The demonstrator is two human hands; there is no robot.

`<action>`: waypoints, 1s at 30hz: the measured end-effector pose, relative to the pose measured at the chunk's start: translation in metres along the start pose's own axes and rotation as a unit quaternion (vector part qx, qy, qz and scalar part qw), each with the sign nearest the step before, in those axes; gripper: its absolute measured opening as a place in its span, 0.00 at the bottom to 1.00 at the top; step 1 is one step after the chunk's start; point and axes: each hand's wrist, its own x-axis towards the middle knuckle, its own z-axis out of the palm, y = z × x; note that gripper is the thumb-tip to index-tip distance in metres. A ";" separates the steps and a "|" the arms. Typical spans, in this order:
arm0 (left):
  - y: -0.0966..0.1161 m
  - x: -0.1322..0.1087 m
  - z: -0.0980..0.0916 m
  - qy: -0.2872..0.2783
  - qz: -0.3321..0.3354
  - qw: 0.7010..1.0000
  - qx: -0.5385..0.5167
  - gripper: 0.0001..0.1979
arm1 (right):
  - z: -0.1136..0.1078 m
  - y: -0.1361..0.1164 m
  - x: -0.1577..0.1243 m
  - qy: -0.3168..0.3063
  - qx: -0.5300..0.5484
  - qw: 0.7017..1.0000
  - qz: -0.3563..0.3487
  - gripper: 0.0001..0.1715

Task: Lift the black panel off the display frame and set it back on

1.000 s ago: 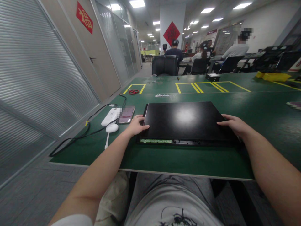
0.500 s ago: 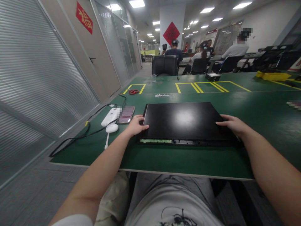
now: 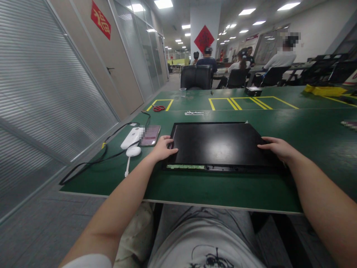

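A flat black display panel [image 3: 214, 143] lies in front of me, low over the green table [image 3: 223, 191]. Along its near edge runs a strip of green circuit board [image 3: 185, 167], beside a black frame edge. My left hand [image 3: 164, 148] grips the panel's left side, thumb on top and fingers at the edge. On the opposite side my right hand [image 3: 276, 147] holds it the same way, its thumb resting on the surface. The undersides of both grips are hidden.
Left of the panel lie a phone [image 3: 150, 134], a white device [image 3: 131, 138], a round white puck [image 3: 133, 151] and a black cable [image 3: 83, 165]. Farther back are red scissors [image 3: 159, 108], a clear cup [image 3: 182, 92] and a black box [image 3: 253, 91]. Several people sit beyond.
The panel's tilt has changed slightly: its glare has moved lower, and a dark rim now shows along the far edge with a small pale spot at the far right corner. Both hands keep their hold.
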 end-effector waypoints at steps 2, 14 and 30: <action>0.000 0.000 0.001 0.001 0.001 1.000 0.001 0.29 | 0.002 -0.005 -0.006 0.009 -0.012 1.000 0.018 0.45; 0.001 0.000 0.001 -0.005 0.009 1.000 0.010 0.30 | 0.001 -0.005 -0.003 -0.006 -0.006 1.000 0.021 0.45; 0.001 -0.001 0.000 0.003 0.032 0.999 0.023 0.28 | -0.003 0.003 0.012 0.018 0.012 0.998 -0.063 0.26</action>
